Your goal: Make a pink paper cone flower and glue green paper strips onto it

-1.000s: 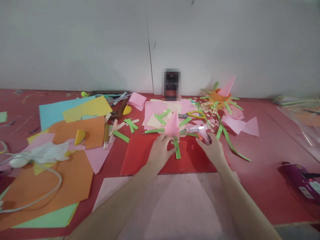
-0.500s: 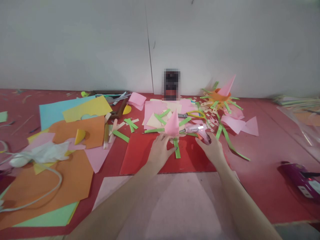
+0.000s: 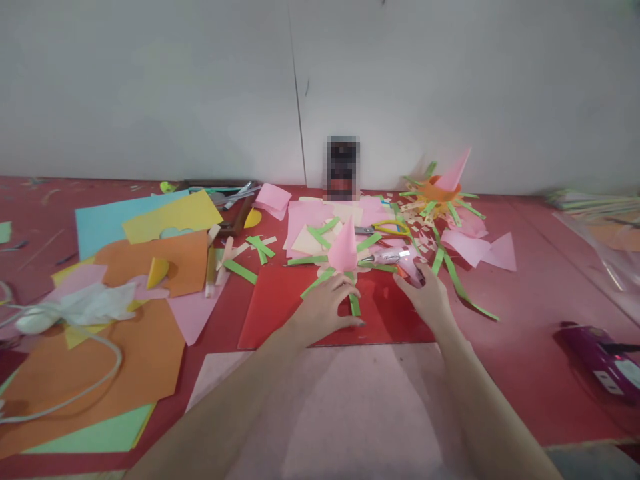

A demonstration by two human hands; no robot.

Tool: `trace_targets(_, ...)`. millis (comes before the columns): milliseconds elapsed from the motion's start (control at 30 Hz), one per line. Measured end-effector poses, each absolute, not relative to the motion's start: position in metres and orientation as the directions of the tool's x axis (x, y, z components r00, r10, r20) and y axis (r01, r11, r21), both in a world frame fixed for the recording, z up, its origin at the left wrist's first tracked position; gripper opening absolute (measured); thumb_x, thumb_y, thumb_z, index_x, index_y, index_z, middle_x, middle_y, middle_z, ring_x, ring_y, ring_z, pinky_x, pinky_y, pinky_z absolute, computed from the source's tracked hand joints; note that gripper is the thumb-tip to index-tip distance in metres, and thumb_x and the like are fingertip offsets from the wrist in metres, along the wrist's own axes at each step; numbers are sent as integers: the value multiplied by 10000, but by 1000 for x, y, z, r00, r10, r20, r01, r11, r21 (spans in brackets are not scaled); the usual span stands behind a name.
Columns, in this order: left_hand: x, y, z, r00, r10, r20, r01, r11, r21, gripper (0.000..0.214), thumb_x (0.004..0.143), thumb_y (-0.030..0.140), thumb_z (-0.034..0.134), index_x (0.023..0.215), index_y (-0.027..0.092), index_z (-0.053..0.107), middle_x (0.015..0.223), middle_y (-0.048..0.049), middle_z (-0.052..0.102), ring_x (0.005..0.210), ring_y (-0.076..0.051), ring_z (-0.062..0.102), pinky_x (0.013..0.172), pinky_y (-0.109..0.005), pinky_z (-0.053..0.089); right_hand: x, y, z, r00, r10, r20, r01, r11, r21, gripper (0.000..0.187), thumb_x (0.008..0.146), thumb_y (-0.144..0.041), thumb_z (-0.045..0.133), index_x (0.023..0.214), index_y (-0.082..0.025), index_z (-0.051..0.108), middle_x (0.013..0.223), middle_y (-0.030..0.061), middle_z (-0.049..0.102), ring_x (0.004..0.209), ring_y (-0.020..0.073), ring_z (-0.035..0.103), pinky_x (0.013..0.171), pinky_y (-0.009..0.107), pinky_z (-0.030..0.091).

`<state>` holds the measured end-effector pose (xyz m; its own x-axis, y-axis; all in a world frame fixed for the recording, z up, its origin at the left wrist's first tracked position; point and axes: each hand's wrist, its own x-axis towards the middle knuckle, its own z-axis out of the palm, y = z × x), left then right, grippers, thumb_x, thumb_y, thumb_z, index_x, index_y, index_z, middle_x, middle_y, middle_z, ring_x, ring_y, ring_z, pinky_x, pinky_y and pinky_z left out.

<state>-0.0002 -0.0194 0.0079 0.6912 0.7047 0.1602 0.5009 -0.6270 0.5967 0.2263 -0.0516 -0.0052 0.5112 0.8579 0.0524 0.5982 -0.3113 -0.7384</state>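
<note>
A pink paper cone (image 3: 343,248) stands upright on a flat cream paper base, with green paper strips (image 3: 355,305) spread out around it. Just in front of the cone, my left hand (image 3: 327,303) is open, thumb and fingers apart, over the red board (image 3: 280,300). A clear glue gun (image 3: 393,257) lies to the right of the cone, its nozzle pointing at it. My right hand (image 3: 431,297) is at the gun's handle, thumb and fingers apart around it; a firm grip does not show.
Yellow-handled scissors (image 3: 393,228) lie behind on paper scraps. A finished-looking paper piece with a pink cone (image 3: 454,175) stands back right. Coloured sheets (image 3: 145,360) and a white cable (image 3: 117,367) cover the left. A purple power strip (image 3: 597,360) is at right.
My left hand has drawn slightly away from the cone and its thumb has dropped lower, uncovering a green strip at the left. My right hand has shifted slightly; the glue gun stays put.
</note>
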Motion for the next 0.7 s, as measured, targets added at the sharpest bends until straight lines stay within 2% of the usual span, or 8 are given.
trace_targets(67, -1, -18, 9, 723, 678, 131, 499, -645, 579, 382, 670, 454, 702, 947, 224, 573, 1028, -24, 567, 994, -216, 533, 848, -353, 435, 231, -51, -4, 536, 844, 28, 577, -342, -742, 636, 617, -555, 575, 1116, -161, 567, 913, 64, 594, 816, 206, 547, 724, 304, 420)
trace_targets(200, -3, -15, 8, 739, 665, 113, 482, -638, 601, 205, 759, 379, 637, 894, 238, 574, 976, -10, 591, 973, -198, 537, 838, -330, 424, 239, -52, 1, 569, 822, 33, 572, -366, -734, 677, 591, -539, 607, 1137, -141, 566, 1018, 110, 602, 864, 235, 556, 742, 327, 426)
trace_targets(333, -5, -13, 7, 733, 670, 119, 453, -611, 649, 96, 812, 333, 582, 815, 236, 576, 896, 11, 602, 902, -165, 548, 804, -294, 421, 241, -54, 7, 579, 815, 22, 573, -389, -721, 676, 596, -524, 617, 1148, -137, 565, 1025, 121, 614, 864, 246, 561, 734, 345, 440)
trace_targets(533, -5, -11, 0, 719, 678, 151, 424, -600, 678, 149, 866, 282, 509, 752, 218, 579, 842, 18, 601, 848, -140, 538, 764, -267, 412, 240, -57, 9, 537, 843, 15, 616, -380, -690, 675, 620, -534, 606, 1176, -154, 558, 1072, 110, 594, 902, 239, 558, 740, 344, 468)
trace_targets(700, -4, -10, -1, 695, 705, 141, 428, -563, 707, 187, 869, 323, 501, 744, 198, 562, 832, 4, 591, 824, -142, 529, 742, -266, 410, 241, -57, 6, 542, 839, -44, 565, -403, -720, 696, 624, -545, 602, 1203, -164, 538, 1050, 102, 588, 802, 216, 583, 608, 318, 503)
